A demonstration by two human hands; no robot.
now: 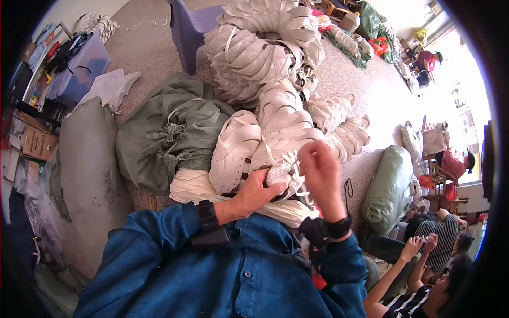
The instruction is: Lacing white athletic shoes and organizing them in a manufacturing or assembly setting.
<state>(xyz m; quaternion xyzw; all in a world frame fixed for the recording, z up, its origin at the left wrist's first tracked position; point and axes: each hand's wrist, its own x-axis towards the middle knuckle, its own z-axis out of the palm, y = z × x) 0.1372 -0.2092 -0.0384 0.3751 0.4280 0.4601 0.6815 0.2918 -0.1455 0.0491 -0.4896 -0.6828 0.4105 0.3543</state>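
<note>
The left hand [258,192] is gripping a small white mesh piece [278,173], with the fingers [277,186] curling under it and the thumb lying along its near edge. The right hand [322,177] is hanging just to the right of that piece with its back showing, and its fingers [310,155] are bending in toward thin white laces [295,161]; I cannot tell if they are pinching them. A bundle of white cords [197,186] is lying just under the left fingers. Just past both sets of fingers, a big heap of white strap bundles [265,79] is piling up and away. To the left of the fingers, a green sack [159,138] is sitting with its mouth tied shut, so its insides are hiding. Far to the right of the fingers, another full green bag [389,185] is standing closed. Far past the heap, a purple plastic chair [193,29] is standing. Far off to the left, a blue plastic bin [87,66] is holding mixed things.
</note>
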